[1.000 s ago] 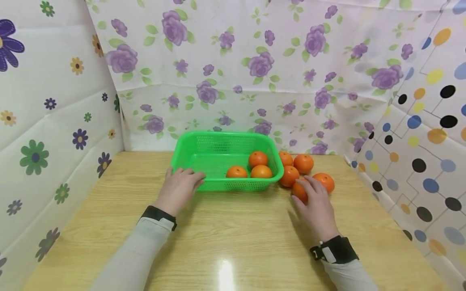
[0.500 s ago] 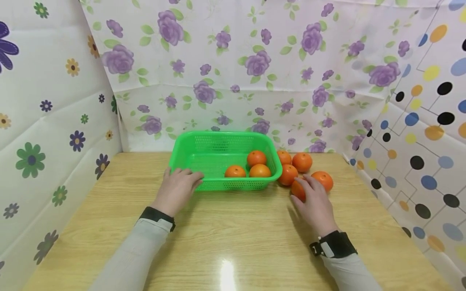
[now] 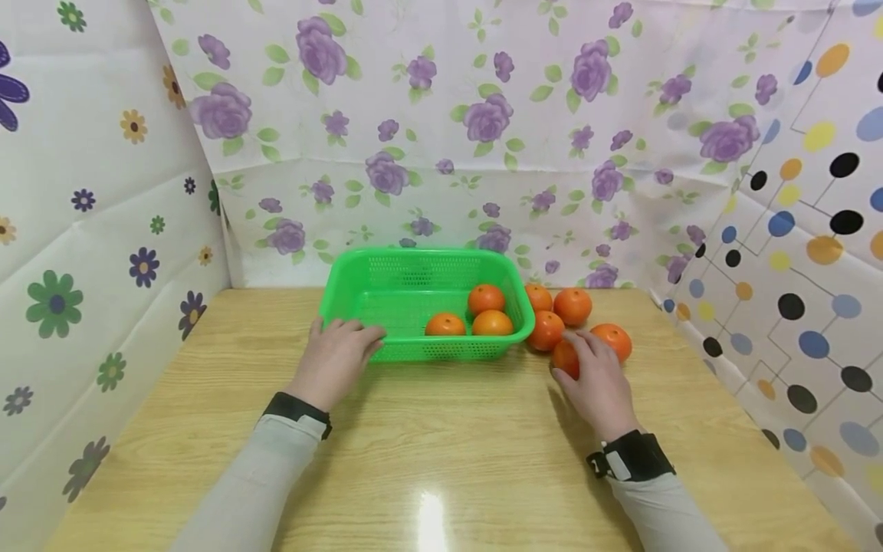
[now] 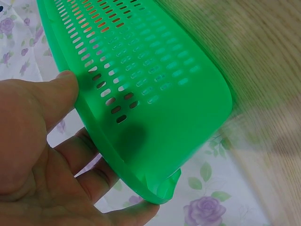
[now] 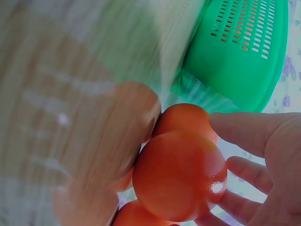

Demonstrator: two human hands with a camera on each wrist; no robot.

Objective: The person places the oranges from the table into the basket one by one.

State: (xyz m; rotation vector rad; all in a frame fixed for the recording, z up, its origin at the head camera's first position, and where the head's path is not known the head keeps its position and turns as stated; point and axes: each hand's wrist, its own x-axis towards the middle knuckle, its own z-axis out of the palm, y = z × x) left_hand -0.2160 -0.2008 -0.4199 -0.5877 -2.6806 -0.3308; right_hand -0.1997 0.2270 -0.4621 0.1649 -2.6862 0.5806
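Basket (image 3: pixel 407 351) was green plastic, rectangular w/ rounded corners & slotted walls, on a glossy wood-grain table (image 3: pixel 414 437), floral cloth (image 3: pixel 428 199) behind. L hand (image 3: pixel 336 359) had the rim gripped near the front-left corner, thumb one side, fingers the other. R hand (image 3: pixel 602 383) was curled over a smooth, round orange (image 3: pixel 566 360) on the tabletop just right of the basket; couldn't tell how firm the hold was. L wrist cam showed fingers behind the rim, hidden in head view. R wrist cam caught the orange's shiny side + reflections in the tabletop. FWIW 4 other loose oranges (image 3: pixel 572 307) sat close by, 3 inside oranges (image 3: pixel 492 323) at the basket's R end. R hand blocked part of its orange from above.
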